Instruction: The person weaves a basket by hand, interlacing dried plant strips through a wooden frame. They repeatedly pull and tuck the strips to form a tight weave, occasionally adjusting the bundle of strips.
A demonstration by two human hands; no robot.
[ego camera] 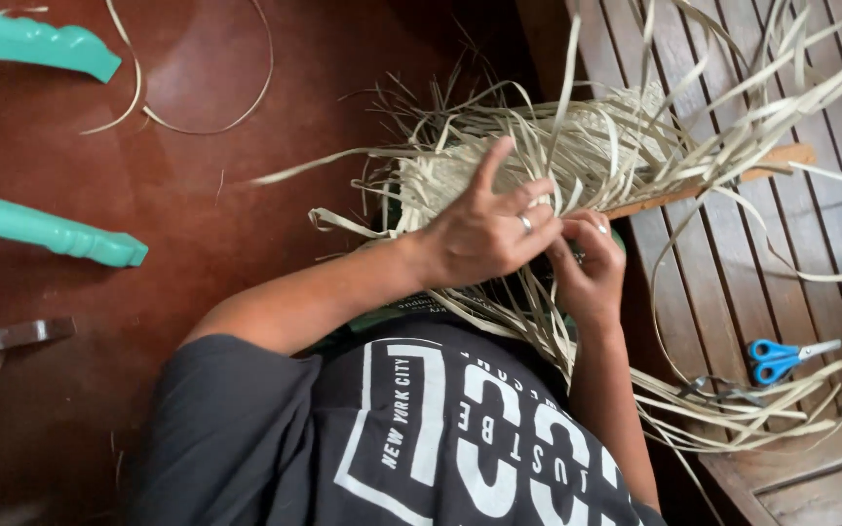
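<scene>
Pale straw-coloured strips fan out in every direction from the half-woven mat that lies across your lap and the wooden bench, and both your hands are working at its near edge. Your left hand is spread fairly wide over the weave, index finger lifted and pointing up, the other fingers curled down onto the strips, a ring showing on one of them. Your right hand sits just beside it, touching it, fingers bent in narrow as if pinching a strip, though the left hand covers the tips and you cannot tell exactly which strand it has. A flat wooden stick runs under the loose ends to the right. Watch the free strips trailing over the bench slats: they loop around the blue-handled scissors, so a firm pull on the wrong strand could, in my judgement, drag the scissors off or kink a strip. With so many ends crossing near your fingers, picking up a neighbouring strip would likely leave a skipped crossing in the weave. Stray strips also lie on the dark red floor near the teal chair legs, where they could get stepped on.
</scene>
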